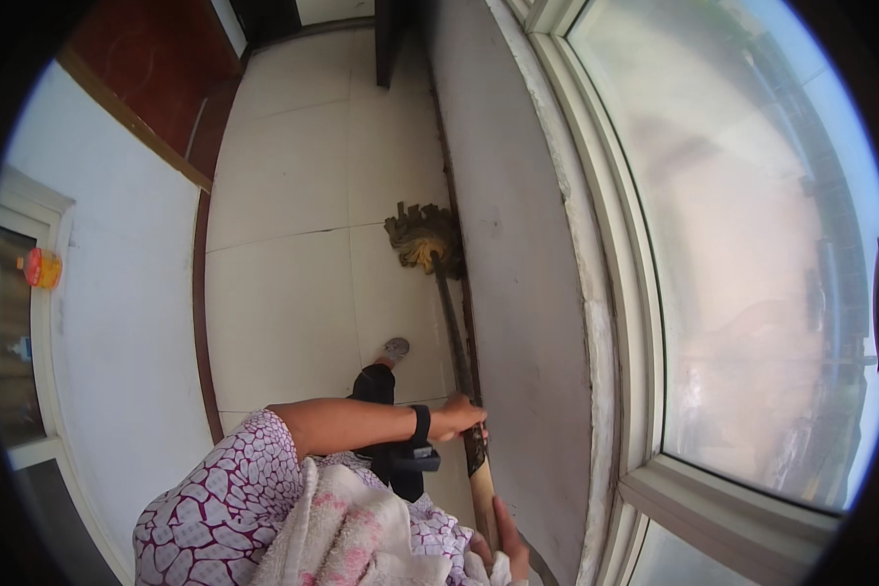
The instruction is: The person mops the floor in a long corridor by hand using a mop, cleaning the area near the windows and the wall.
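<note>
A string mop head (415, 238), dark with yellowish strands at its center, rests on the tiled floor against the base of the right-hand wall. Its long handle (452, 329) slants back toward me, dark for most of its length and pale wood near my body. My left hand (460, 419), with a black band on the wrist, is wrapped around the dark part of the handle. Lower down, close to my torso, my right hand (509, 542) grips the pale end; the frame's bottom edge cuts part of it off. A white towel with pink marks (344, 524) hangs over my front.
Along the right run a low wall (524, 293) with a rough ledge and a large framed window (740, 293). A white wall (124, 220) and a reddish-brown door (154, 73) bound the left. An orange-red bottle (42, 268) stands on a window sill. A dark panel (385, 44) juts out ahead.
</note>
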`<state>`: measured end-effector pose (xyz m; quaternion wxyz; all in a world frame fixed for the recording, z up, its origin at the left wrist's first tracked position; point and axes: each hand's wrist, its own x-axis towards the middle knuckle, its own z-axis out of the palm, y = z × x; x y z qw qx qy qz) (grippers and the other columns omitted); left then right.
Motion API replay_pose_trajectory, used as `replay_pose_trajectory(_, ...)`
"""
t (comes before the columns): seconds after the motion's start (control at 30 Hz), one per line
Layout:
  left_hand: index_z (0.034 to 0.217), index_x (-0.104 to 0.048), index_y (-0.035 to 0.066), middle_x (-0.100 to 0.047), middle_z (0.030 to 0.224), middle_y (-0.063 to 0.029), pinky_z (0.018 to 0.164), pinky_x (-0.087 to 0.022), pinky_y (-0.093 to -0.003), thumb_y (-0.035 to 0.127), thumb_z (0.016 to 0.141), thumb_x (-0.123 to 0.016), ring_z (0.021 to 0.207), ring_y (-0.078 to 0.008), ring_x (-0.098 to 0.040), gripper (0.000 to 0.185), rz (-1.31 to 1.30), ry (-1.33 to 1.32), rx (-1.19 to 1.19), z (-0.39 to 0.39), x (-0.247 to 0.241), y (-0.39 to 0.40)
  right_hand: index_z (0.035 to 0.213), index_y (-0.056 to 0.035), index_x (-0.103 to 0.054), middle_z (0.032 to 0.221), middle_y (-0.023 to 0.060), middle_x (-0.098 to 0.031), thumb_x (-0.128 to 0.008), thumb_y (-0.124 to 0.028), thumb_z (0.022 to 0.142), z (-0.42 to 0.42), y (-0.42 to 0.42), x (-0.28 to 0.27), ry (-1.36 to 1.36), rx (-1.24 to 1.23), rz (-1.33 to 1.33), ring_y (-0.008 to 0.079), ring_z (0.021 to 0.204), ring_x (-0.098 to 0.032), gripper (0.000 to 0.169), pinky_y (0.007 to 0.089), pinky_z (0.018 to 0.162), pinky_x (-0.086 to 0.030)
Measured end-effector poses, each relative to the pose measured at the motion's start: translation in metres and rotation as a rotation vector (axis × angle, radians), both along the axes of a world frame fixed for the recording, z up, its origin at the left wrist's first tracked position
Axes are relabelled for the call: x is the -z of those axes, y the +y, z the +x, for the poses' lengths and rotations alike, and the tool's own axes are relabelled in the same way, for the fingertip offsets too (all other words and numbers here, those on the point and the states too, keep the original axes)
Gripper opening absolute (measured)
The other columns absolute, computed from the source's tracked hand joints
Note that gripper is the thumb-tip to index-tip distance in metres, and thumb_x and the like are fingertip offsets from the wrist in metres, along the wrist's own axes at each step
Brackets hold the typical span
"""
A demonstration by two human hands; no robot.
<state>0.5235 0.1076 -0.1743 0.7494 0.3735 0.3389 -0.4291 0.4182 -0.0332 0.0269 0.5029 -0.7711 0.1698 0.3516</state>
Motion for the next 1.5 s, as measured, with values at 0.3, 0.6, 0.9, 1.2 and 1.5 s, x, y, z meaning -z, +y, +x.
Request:
replay_pose_trajectory(0.3,0.073,-0.052,-0.005,-0.059,0.068,-0.0155,0.058,-0.054,-0.0364,0.007,0.078,-0.052,0.063,-0.0269,-0.062,0.013,0.055,-0.103,0.002,0.113,-0.016,0.063,0.133,-0.0059,-0.029,0.109,0.0226,-0.055,-0.055,-0.013,0.081,0.11,0.053,-0.034,-0.205,-0.297,-0.1,0.0307,0.1,-0.056,0.059,0.0331,0.084,-0.043)
replay_pose_trajectory(0.6,0.07,-0.054,-0.002,-0.057,0.062,-0.0128,0.051,-0.049,-0.0354,0.009,0.079,-0.049,0.056,-0.0231,-0.057,0.015,0.267,-0.206,0.023,0.201,0.121,0.019,0.135,-0.0101,-0.022,0.076,0.0274,-0.059,-0.054,-0.017,0.08,0.166,-0.026,0.136,-0.322,-0.308,-0.072,0.0441,0.07,-0.057,0.065,0.0481,0.066,-0.046)
replay_pose_trajectory(0.9,0.079,-0.047,-0.001,-0.049,0.066,-0.0089,0.057,-0.049,-0.0346,0.007,0.082,-0.049,0.058,-0.0203,-0.051,0.009,0.315,-0.138,0.04,0.159,0.155,-0.102,0.135,-0.0079,-0.021,0.069,0.0241,-0.058,-0.054,-0.017,0.078,0.117,-0.156,0.179,-0.264,-0.286,-0.065,0.0409,0.065,-0.057,0.067,0.0472,0.065,-0.045)
replay_pose_trajectory(1.2,0.084,-0.044,-0.002,-0.051,0.072,-0.0128,0.06,-0.052,-0.0402,0.009,0.083,-0.048,0.062,-0.0253,-0.055,0.012,0.313,-0.035,0.068,0.046,0.176,-0.198,0.135,-0.01,-0.025,0.07,0.0236,-0.059,-0.054,-0.016,0.077,0.034,-0.261,0.167,-0.113,-0.257,-0.048,0.0398,0.064,-0.057,0.065,0.0453,0.065,-0.046)
replay_pose_trajectory(1.5,0.081,-0.046,-0.001,-0.052,0.072,-0.0125,0.065,-0.052,-0.0403,0.007,0.082,-0.049,0.066,-0.0248,-0.057,0.009,0.095,0.18,0.007,-0.038,0.118,-0.208,0.132,-0.0173,-0.034,0.069,0.0198,-0.06,-0.059,-0.018,0.075,-0.022,-0.26,0.103,0.009,-0.252,-0.169,0.0383,0.064,-0.058,0.062,0.0413,0.062,-0.048)
